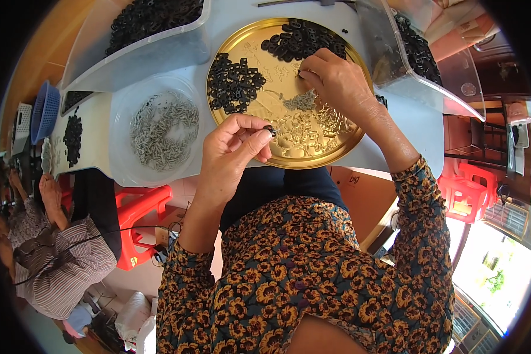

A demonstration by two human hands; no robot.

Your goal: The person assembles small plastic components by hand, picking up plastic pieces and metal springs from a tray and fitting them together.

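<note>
Over the near left rim of a round gold tray (218,47), my left hand (233,150) pinches a small black plastic part (269,130) between thumb and fingers. My right hand (339,82) reaches over the tray's right side, fingertips closed on a small dark piece (302,74). Beyond that hand lies a heap of black oval parts (304,40). Another pile of black parts (236,84) covers the tray's left side. Small silver metal pieces (301,101) lie in the middle, close to my right hand. The exact kind of these parts is too small to tell.
A clear round tub (164,130) of silver screw-like pieces stands left of the tray. Clear bins of black parts stand at the back left (153,29) and right (416,53). Another person (71,248) sits at the left. Red plastic stools (138,224) stand below the table.
</note>
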